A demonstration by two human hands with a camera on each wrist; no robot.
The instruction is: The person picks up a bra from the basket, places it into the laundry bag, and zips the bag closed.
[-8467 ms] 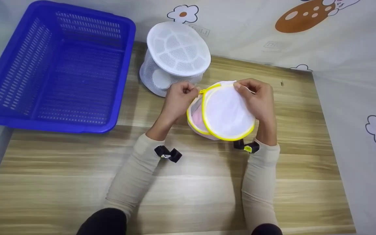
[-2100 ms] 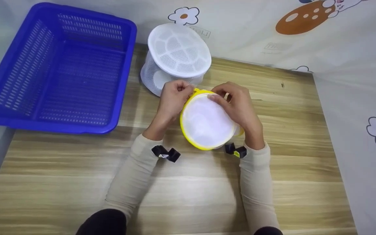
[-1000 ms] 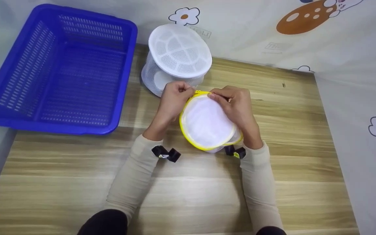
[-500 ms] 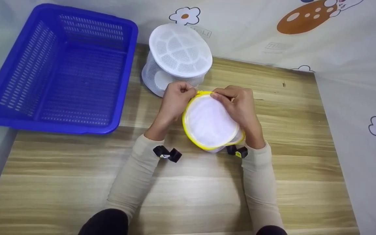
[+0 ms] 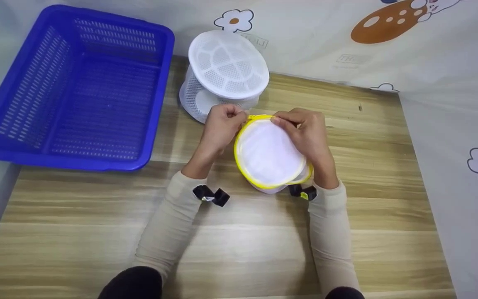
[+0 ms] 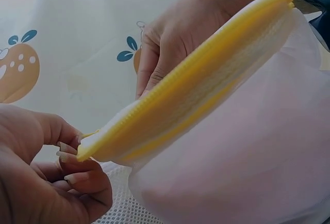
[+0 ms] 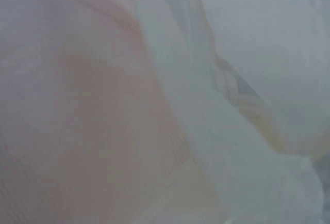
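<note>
A small round white mesh laundry bag (image 5: 270,153) with a yellow zipper edge hangs between my hands in the head view. My left hand (image 5: 222,126) pinches the zipper's end at the bag's upper left. On the far edge, thumb and fingers of my right hand (image 5: 307,131) pinch the yellow rim. The lid lies over most of the mouth, with a gap at the lower right. Something pinkish shows through the bag's side (image 6: 232,157) in the left wrist view. White fabric (image 7: 247,172) fills the right wrist view, blurred.
A blue plastic basket (image 5: 149,137) stands at the left. Behind my left hand is a white mesh cylinder (image 5: 228,64) with a tilted round top and a white disc showing through its side. A patterned sheet (image 5: 305,45) hangs along the table's (image 5: 243,257) back.
Since the oldest frame, the lid has swung left over the opening that showed pink, leaving a gap at the right. Lately the bag and right hand have shifted slightly right; the left hand is nearly still.
</note>
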